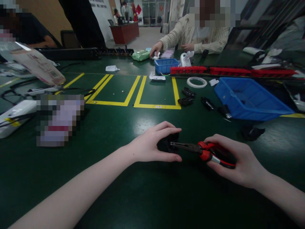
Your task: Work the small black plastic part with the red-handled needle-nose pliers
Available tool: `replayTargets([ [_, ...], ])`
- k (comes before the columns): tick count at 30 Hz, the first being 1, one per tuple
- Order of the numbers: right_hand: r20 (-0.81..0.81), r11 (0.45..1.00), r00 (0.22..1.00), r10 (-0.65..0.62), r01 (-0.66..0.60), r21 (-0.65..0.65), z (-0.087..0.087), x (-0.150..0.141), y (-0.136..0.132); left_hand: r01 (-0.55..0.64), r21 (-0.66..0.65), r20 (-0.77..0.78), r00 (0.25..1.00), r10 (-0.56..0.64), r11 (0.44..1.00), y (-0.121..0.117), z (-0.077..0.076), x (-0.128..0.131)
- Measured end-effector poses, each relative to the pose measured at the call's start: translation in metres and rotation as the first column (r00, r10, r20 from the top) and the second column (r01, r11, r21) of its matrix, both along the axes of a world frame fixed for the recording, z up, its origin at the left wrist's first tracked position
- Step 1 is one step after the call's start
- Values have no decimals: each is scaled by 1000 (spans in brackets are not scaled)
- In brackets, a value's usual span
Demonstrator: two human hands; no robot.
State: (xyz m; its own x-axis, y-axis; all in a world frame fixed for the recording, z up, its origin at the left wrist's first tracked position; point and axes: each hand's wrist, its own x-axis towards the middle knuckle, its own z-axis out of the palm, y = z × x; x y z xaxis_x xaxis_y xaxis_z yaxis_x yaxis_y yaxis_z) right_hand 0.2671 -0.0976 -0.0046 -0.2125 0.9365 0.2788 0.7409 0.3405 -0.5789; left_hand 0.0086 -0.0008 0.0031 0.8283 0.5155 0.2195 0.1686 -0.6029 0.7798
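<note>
Over the near middle of the green table (152, 190), my left hand (152, 143) curls its thumb and fingers round a small black part (166, 143). The part's shape is mostly hidden in the palm. My right hand (240, 159) grips the red and black handles of needle-nose pliers (190, 147). Their long dark jaws point left and reach the black part between my left thumb and fingers. Whether the jaw tips pinch a piece of it I cannot tell.
A large blue bin (252, 98) stands at the right, with black parts (207, 103) beside it. A roll of white tape (196, 82), a small blue bin (166, 65) and red strips (228, 71) lie farther back. Across the table sits a person in a striped sleeve (176, 30).
</note>
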Motion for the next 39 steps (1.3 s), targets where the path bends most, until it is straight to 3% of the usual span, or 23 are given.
replayTargets([
  [8,23,999,1000,10,-11,36,-2,3,0,2,-19,-28,1000,-3,1000,1,1,0],
  [21,18,1000,1000,-20,20,-17,-2,3,1,-6,42,21,1000,6,999,0,-3,1],
  [33,122,997,992,-6,-4,82,-11,15,3,-20,242,9,1000,18,970,2,-5,2],
  [39,185,986,983,-17,-14,168,-10,15,1,12,271,-37,999,-2,962,3,-2,0],
])
